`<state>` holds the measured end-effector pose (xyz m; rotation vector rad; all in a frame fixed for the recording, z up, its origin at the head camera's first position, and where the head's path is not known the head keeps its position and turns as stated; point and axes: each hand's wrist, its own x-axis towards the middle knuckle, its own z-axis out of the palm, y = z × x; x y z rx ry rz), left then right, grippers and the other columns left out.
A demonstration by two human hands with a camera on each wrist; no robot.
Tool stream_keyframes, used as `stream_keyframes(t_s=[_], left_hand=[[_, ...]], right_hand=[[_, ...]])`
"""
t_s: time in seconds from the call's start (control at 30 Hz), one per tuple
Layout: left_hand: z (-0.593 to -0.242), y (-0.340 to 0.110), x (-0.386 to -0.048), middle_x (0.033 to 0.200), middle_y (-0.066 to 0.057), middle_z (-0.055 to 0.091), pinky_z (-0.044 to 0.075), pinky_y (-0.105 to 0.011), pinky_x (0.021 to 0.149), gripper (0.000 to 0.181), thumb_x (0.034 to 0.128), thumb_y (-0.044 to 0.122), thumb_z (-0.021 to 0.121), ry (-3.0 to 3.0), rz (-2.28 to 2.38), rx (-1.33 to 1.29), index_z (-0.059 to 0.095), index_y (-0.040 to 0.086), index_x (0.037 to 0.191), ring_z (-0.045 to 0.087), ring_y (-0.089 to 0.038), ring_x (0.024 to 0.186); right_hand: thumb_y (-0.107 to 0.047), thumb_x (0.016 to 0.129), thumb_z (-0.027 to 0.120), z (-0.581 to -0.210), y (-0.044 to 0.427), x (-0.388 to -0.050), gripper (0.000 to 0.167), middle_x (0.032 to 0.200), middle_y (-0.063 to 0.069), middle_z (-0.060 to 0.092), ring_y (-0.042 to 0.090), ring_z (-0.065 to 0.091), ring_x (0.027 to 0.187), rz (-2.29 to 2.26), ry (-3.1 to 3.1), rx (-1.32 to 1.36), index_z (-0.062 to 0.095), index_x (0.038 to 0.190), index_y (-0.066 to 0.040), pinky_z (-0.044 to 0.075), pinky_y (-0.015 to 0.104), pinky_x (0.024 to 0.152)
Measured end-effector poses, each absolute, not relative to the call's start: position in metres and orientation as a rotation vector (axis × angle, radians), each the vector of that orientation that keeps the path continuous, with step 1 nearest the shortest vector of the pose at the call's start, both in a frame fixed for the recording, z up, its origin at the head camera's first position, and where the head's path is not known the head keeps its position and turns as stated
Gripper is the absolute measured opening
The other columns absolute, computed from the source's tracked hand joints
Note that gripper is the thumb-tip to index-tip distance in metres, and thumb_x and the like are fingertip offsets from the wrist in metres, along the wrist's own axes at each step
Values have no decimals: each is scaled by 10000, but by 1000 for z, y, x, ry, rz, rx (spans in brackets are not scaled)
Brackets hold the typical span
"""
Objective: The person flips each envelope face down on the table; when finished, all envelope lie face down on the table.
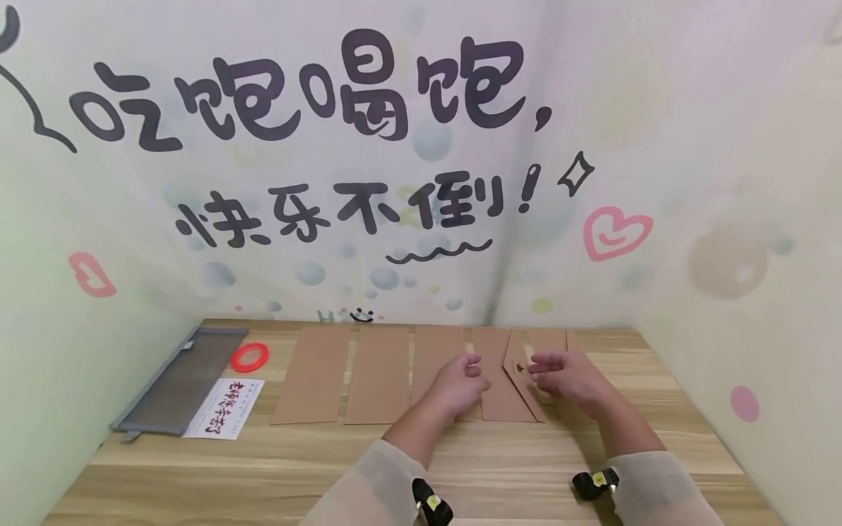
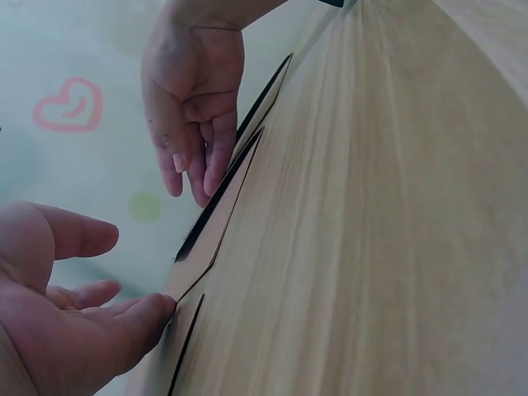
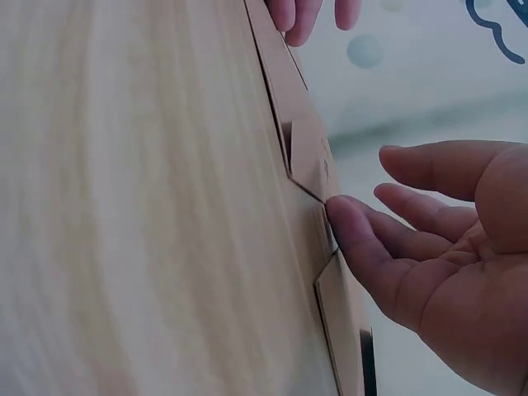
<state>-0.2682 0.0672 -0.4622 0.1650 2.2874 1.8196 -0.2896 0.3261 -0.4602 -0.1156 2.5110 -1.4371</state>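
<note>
Enclosing surface: white wall with dark lettering and pink hearts, behind the worktop.
Worktop: wood-grained, carrying all items below.
Grey mesh pouch: flat at the left end of the worktop.
Brown envelopes: five, flat in a side-by-side row across the far part of the worktop, right of the pouch; the fourth from the left shows a pointed flap at its right side; the fifth is partly hidden.
Left hand: fingers loosely spread, tips at the fourth envelope's left part, pinching nothing.
Right hand: fingers extended, thumb apart, a fingertip touching the flap edge.
White card: red handwriting, overlapping the pouch's near right corner.
Red ring: beside the pouch, beyond the card.
</note>
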Motion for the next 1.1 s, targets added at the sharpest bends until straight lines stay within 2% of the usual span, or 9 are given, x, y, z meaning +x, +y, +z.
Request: stream_keyframes(t_s=[0.17,0.5,0.83,0.97,1.1], left_hand=[[-464,65,-271,1442,-258,653,579,-456,1095,589,945,60,721,2231,1832,190,547,-20,1502,648,-364,1336],[-461,66,-267,1471,-266,628,543,-487,1140,569,945,59,717,2204,1858,192,562,-24,1485,611,-390,1378],[-459,66,-264,1490,-257,612,510,-537,1169,548,943,69,700,2229,1846,213,580,-23,1469,581,-407,1405],[-458,68,-262,1512,-240,603,477,-535,1205,557,939,77,706,2256,1809,233,581,-19,1474,567,-401,1430],[-459,70,-260,1513,-225,603,470,-513,1214,579,916,64,721,2252,1805,247,584,-23,1472,565,-387,1434]], right_hand=[[-42,1029,639,-458,325,-290,528,1453,294,648,305,698,1290,-1496,2467,-42,503,1518,100,609,258,936],[-52,1035,632,-456,324,-291,559,1476,293,629,195,701,1228,-1584,2407,32,467,1551,88,600,227,921],[-71,1046,640,-452,324,-290,544,1505,302,602,137,704,1178,-1640,2395,20,477,1536,101,573,260,998],[-62,1053,633,-454,327,-291,545,1532,313,570,183,675,1267,-1668,2387,-2,463,1539,114,582,297,1070],[-86,1057,642,-454,327,-291,550,1561,303,547,238,625,1370,-1672,2405,-47,470,1545,101,560,264,1096]])
